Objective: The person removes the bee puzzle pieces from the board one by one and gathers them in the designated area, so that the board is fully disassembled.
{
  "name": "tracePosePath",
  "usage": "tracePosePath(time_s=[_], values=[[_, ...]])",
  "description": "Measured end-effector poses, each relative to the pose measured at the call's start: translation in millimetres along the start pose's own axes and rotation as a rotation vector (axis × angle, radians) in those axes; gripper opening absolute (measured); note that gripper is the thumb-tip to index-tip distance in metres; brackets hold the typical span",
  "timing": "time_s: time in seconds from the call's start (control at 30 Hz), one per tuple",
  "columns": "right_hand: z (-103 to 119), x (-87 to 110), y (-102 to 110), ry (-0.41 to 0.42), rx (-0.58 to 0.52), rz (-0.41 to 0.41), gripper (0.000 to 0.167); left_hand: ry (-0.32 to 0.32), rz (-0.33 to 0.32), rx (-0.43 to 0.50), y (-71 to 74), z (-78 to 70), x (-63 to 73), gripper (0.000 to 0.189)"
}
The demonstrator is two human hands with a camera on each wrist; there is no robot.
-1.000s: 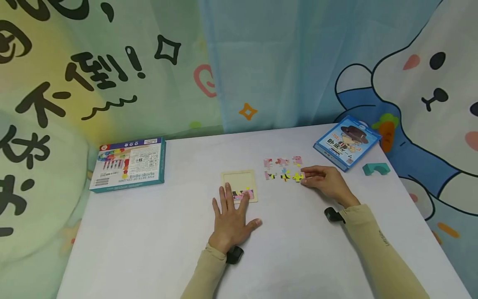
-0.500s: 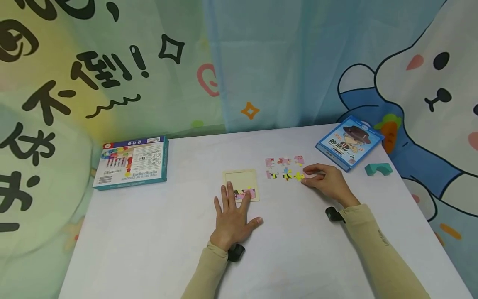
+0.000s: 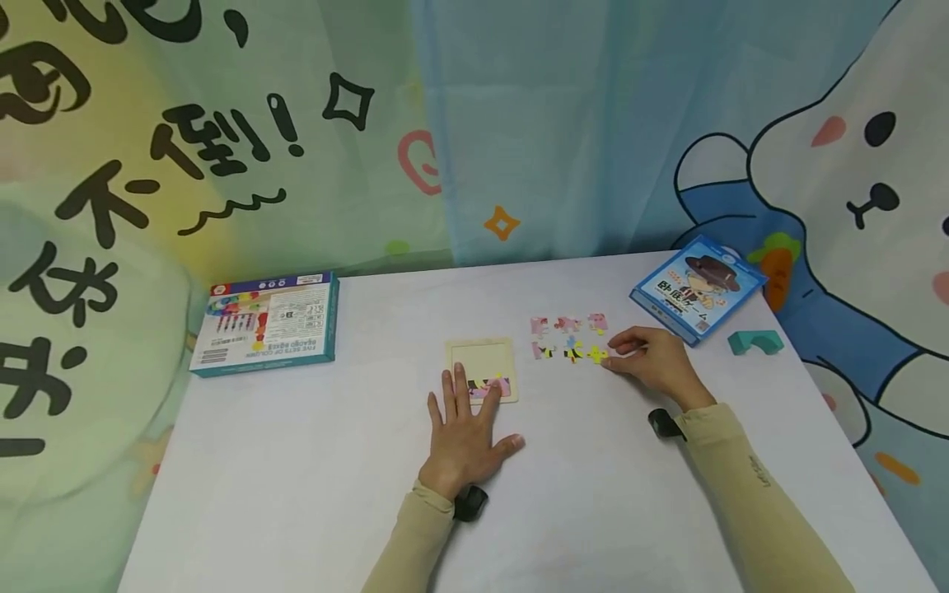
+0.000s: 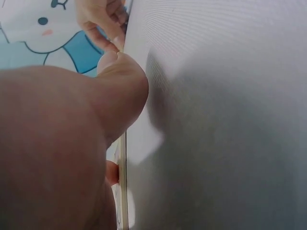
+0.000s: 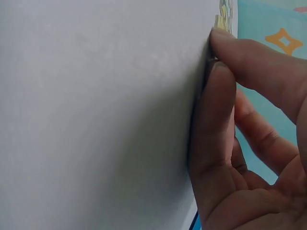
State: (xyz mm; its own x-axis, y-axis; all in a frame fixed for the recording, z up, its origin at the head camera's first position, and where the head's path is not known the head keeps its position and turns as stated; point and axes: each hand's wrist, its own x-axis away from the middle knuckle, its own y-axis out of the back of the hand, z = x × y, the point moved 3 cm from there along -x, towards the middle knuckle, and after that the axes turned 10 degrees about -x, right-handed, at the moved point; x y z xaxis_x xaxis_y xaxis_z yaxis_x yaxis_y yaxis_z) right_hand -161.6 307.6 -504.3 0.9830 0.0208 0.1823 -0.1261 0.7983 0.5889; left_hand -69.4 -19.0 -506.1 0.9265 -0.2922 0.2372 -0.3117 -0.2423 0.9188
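Note:
My left hand [image 3: 462, 445] lies spread with its fingertips on the lower part of a small cream puzzle frame [image 3: 480, 349]. A strip of pink, yellow and black puzzle pieces [image 3: 504, 385] sits along the frame's bottom, partly hidden by the fingers. Right of the frame, loose jigsaw pieces [image 3: 568, 324] are laid out in rows. My right hand [image 3: 656, 366] rests at the right end of the lower row, thumb tip by a yellow piece [image 3: 597, 354]. Its thumb and forefinger [image 5: 220, 76] touch down close together, slightly apart, with no piece visible between them.
A white and teal box [image 3: 264, 325] lies at the back left of the white table [image 3: 549, 502]. At the back right are a blue box [image 3: 697, 288] with a cartoon figure and a green arch block [image 3: 755, 342]. A printed curtain [image 3: 563, 132] hangs behind the table.
The head view has shifted slightly. My right hand has edged a little away from the yellow piece, its fingertips a bit more parted. My left hand stays on the frame.

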Motion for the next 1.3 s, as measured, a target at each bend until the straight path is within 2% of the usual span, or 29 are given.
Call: tracePosePath(time_s=[0.2, 0.37, 0.7, 0.97, 1.13, 1.3], values=[[1, -2.6, -4, 0.008, -0.015, 0.004, 0.035, 0.006, -0.017, -0.009, 1.6, 5.0, 0.5, 0.088], [-2, 0.0, -3, 0.027, -0.013, -0.015, 0.032, -0.02, -0.016, 0.021, 1.5, 4.5, 0.4, 0.086], [-1, 0.9, -3, 0.05, -0.001, -0.014, 0.031, -0.034, -0.013, 0.099, 3.6, 8.2, 3.2, 0.08], [1, 6.3, 2, 0.024, -0.025, 0.005, 0.039, -0.027, -0.033, 0.112, -5.2, 9.4, 3.4, 0.08], [12, 5.1, 2, 0.04, -0.052, 0.007, 0.042, -0.01, -0.029, 0.097, -5.7, 9.1, 4.0, 0.081], [36, 0.4, -10, 0.098, -0.095, 0.044, 0.039, -0.011, -0.039, 0.058, -8.9, 9.8, 3.5, 0.081]])
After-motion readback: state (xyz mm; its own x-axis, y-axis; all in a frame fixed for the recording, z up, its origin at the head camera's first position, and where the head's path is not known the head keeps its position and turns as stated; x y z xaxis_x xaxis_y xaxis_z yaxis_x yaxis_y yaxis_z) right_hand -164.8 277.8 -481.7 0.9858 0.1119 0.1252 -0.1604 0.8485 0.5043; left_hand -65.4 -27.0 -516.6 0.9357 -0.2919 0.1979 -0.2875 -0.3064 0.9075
